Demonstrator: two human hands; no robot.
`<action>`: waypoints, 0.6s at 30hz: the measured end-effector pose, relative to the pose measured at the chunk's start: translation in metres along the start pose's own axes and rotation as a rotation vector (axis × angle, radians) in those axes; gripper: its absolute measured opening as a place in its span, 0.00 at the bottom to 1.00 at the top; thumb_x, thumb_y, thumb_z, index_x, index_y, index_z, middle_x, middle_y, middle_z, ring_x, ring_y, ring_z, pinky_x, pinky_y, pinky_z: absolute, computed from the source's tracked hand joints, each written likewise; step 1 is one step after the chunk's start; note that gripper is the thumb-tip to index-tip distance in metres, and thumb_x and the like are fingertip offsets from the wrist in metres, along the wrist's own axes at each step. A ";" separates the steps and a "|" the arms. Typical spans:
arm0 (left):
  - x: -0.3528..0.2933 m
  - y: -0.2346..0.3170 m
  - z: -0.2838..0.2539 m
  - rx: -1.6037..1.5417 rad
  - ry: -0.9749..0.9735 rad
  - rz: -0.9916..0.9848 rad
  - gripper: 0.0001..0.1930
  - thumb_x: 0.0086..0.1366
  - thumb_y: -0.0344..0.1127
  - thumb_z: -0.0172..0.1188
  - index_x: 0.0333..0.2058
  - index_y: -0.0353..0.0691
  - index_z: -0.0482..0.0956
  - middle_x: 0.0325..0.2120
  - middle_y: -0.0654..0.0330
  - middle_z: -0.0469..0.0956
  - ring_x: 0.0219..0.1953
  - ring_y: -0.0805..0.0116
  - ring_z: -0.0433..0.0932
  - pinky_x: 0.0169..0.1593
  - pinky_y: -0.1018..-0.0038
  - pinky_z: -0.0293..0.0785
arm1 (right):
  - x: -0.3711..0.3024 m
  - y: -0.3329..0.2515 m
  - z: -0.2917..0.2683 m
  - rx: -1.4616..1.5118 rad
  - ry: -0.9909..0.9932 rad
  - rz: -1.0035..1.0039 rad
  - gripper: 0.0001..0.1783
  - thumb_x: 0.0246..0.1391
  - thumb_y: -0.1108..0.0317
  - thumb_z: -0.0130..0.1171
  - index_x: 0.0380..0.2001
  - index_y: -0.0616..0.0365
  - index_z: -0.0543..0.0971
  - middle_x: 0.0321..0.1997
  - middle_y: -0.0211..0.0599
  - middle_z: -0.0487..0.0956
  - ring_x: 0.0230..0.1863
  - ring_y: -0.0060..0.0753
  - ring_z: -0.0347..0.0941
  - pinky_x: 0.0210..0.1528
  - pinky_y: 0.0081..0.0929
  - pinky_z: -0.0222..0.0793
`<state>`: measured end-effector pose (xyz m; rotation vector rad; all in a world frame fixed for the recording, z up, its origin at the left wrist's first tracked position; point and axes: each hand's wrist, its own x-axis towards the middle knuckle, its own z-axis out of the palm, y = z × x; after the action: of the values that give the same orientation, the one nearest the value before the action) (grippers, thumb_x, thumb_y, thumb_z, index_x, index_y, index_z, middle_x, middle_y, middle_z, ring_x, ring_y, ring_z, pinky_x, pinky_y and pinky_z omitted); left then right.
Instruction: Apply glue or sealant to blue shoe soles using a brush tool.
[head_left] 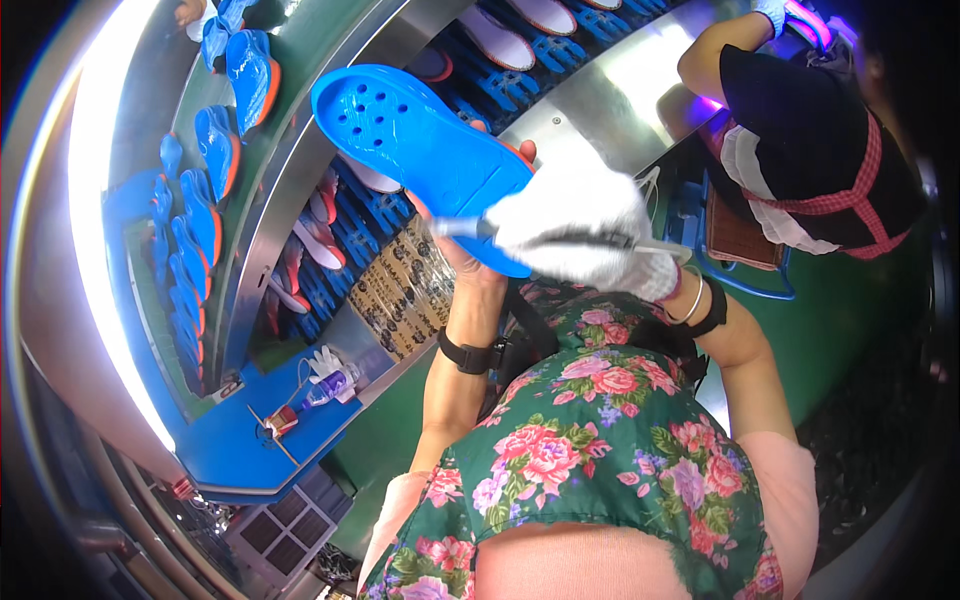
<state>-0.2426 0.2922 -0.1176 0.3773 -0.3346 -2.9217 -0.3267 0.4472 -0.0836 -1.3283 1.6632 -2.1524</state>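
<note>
My bare left hand (468, 262) grips a glossy blue shoe sole (415, 145) from beneath, fingers wrapped round its edge. Several dark round holes show in the sole's wider end, and a bit of orange edge appears near my fingertips. A white knitted glove covers my right hand (580, 225), which is closed round a slim brush (462, 228). The brush's metal-coloured end lies over the narrower part of the sole, blurred; whether it touches the surface I cannot tell. Its pale handle sticks out behind the glove.
Blue soles with orange edges (205, 235) line the green belt at left, under a bright lamp (95, 200). Below the metal rail, shoes sit on blue holders (505, 88). A purple bottle (330, 388) stands on the blue tabletop (235, 440). Another person (800, 140) works at right beside a stool (740, 235).
</note>
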 end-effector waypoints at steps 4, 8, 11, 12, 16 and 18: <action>0.007 0.003 0.000 0.038 0.057 0.054 0.50 0.62 0.76 0.57 0.70 0.45 0.60 0.63 0.49 0.71 0.61 0.33 0.72 0.64 0.37 0.69 | -0.006 -0.005 0.001 -0.219 -0.049 -0.115 0.14 0.49 0.71 0.73 0.42 0.53 0.87 0.45 0.38 0.87 0.45 0.41 0.83 0.46 0.34 0.79; 0.009 0.003 -0.005 -0.041 -0.180 -0.102 0.50 0.60 0.77 0.57 0.70 0.46 0.60 0.60 0.42 0.73 0.59 0.37 0.75 0.60 0.36 0.72 | -0.010 -0.012 0.001 -0.067 -0.103 -0.077 0.14 0.48 0.73 0.73 0.40 0.53 0.88 0.42 0.37 0.87 0.43 0.39 0.84 0.44 0.33 0.80; 0.005 -0.002 0.014 -0.025 0.042 0.023 0.49 0.60 0.76 0.58 0.69 0.47 0.62 0.57 0.40 0.74 0.55 0.38 0.78 0.55 0.40 0.76 | -0.013 -0.002 -0.009 -0.045 0.030 0.043 0.12 0.48 0.74 0.73 0.39 0.56 0.87 0.43 0.37 0.87 0.43 0.38 0.83 0.45 0.34 0.80; 0.007 -0.002 0.017 -0.020 0.044 0.019 0.50 0.60 0.77 0.58 0.69 0.47 0.62 0.57 0.40 0.75 0.54 0.39 0.78 0.54 0.41 0.77 | -0.010 -0.004 -0.013 -0.125 -0.025 -0.058 0.12 0.48 0.73 0.73 0.39 0.56 0.87 0.43 0.37 0.87 0.43 0.39 0.83 0.45 0.35 0.80; 0.006 0.014 -0.005 0.030 -0.130 -0.123 0.53 0.58 0.78 0.59 0.71 0.46 0.60 0.59 0.44 0.73 0.59 0.40 0.74 0.57 0.42 0.75 | -0.023 -0.018 -0.010 -0.076 -0.188 -0.059 0.12 0.48 0.75 0.73 0.38 0.55 0.89 0.42 0.38 0.88 0.42 0.38 0.84 0.44 0.35 0.80; 0.004 0.010 0.002 -0.056 -0.186 -0.157 0.55 0.57 0.77 0.62 0.72 0.46 0.56 0.61 0.45 0.71 0.63 0.42 0.70 0.61 0.42 0.71 | -0.023 -0.009 -0.014 0.084 -0.144 0.040 0.10 0.48 0.76 0.73 0.37 0.55 0.89 0.41 0.38 0.88 0.42 0.37 0.85 0.45 0.35 0.80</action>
<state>-0.2452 0.2825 -0.1145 0.1290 -0.2583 -3.1206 -0.3188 0.4737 -0.0893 -1.3789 1.5161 -2.0276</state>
